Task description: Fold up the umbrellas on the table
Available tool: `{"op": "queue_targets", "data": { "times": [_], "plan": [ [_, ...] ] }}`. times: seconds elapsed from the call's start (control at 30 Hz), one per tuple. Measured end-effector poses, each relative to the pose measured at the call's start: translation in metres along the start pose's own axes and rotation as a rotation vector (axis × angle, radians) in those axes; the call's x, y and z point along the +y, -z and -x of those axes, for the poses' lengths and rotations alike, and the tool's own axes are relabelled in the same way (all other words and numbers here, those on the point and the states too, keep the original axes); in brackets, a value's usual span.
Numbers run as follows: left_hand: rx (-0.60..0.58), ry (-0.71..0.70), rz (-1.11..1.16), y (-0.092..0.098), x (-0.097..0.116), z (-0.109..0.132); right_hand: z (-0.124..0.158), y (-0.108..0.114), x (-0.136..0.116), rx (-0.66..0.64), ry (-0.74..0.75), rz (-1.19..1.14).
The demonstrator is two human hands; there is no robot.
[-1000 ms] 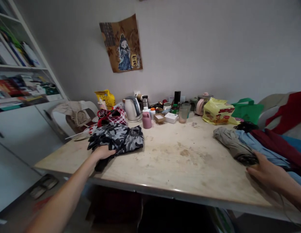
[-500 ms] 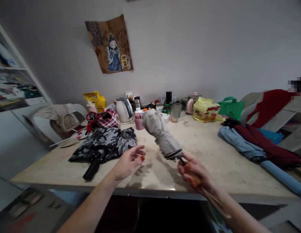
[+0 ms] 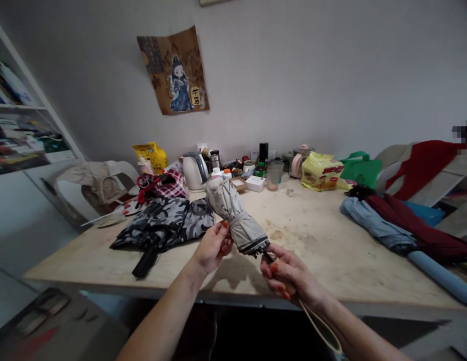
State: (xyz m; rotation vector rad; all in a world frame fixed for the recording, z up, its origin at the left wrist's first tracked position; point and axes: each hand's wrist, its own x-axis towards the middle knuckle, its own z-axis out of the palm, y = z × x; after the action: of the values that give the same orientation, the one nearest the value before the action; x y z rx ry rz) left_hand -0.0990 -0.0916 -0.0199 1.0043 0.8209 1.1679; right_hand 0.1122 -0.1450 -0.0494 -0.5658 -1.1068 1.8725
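A folded grey umbrella (image 3: 241, 224) is held over the table, tilted with its top to the far left. My right hand (image 3: 291, 273) grips its wooden handle, and a pale wrist loop (image 3: 320, 328) dangles below. At the canopy's left side my left hand (image 3: 213, 245) is closed, thumb and fingers pinching the cloth near the band that circles it. Exactly which bit of fabric they pinch is partly hidden. Left of that hand lies a grey camouflage umbrella (image 3: 160, 220) with a black handle (image 3: 146, 261).
A light blue umbrella (image 3: 378, 223) and a dark red umbrella (image 3: 410, 225) lie at the table's right. Along the wall stand a kettle (image 3: 194, 172), cups, jars and a yellow bag (image 3: 321, 172). White chairs (image 3: 124, 173) flank the table (image 3: 312, 225).
My left hand has moved up and right from open air onto the umbrella and closed on its cloth. The umbrella has come slightly left and lower in my right hand.
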Motion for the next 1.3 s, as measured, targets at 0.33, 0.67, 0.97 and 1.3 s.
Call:
{"op": "queue_targets", "data": {
  "times": [0.33,0.67,0.97,1.3],
  "plan": [
    [0.101,-0.350,-0.165,-0.009,0.023,0.012,-0.009,-0.013,0.004,0.245,0.112,0.407],
    [0.366,-0.613,-0.031,0.019,0.050,0.032,-0.040,-0.046,0.011,0.108,0.074,0.196],
    [0.419,-0.120,0.076,0.062,0.017,0.023,-0.090,-0.095,0.047,0.042,0.045,0.089],
    [0.475,-0.215,-0.517,0.111,0.046,-0.014,-0.054,-0.038,0.007,0.055,0.158,0.883]
  ]
}}
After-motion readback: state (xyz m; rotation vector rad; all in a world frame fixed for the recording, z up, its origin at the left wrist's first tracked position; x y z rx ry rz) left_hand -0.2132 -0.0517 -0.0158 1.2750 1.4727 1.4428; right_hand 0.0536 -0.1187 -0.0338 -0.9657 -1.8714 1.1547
